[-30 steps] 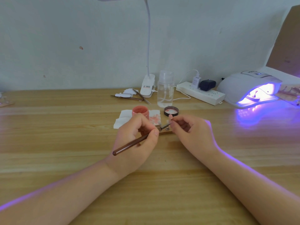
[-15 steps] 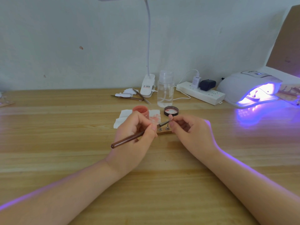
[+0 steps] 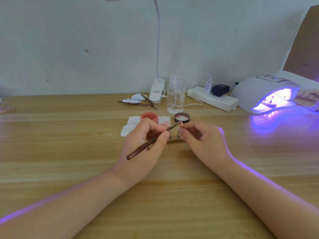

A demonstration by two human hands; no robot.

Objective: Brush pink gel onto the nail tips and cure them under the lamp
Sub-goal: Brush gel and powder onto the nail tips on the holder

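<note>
Wooden and pale, the long desk (image 3: 69, 152) carries a small nail station at its centre; the left hand (image 3: 143, 144) is closed in a pencil grip on a slim brown-handled gel brush (image 3: 148, 144), whose metal ferrule and tip slant up and to the right, ending just beside the right hand's fingertips (image 3: 181, 130). The right hand (image 3: 203, 140) has thumb and forefinger pinched together at a small pale nail tip (image 3: 177, 128) standing on a little metal post; whether the fingers actually clamp it or only steady it cannot be told at this size. A second post (image 3: 170, 136) stands just to the left, both rising from a small flat wooden base (image 3: 176, 140) lying between the two hands; the brush tip hovers directly above these posts. Behind the left hand sits an open round pot of pink gel (image 3: 149, 117) on white folded wipes (image 3: 133, 125) stained pink; its dark round lid (image 3: 182, 117) lies upturned near the brush tip. Farther back stand a clear plastic pump bottle (image 3: 176, 95), a white clip-on desk lamp (image 3: 157, 90) and a white power strip (image 3: 213, 99); at far right a white curing lamp (image 3: 264, 94) glows violet, with small items inside, well apart from both hands.
</note>
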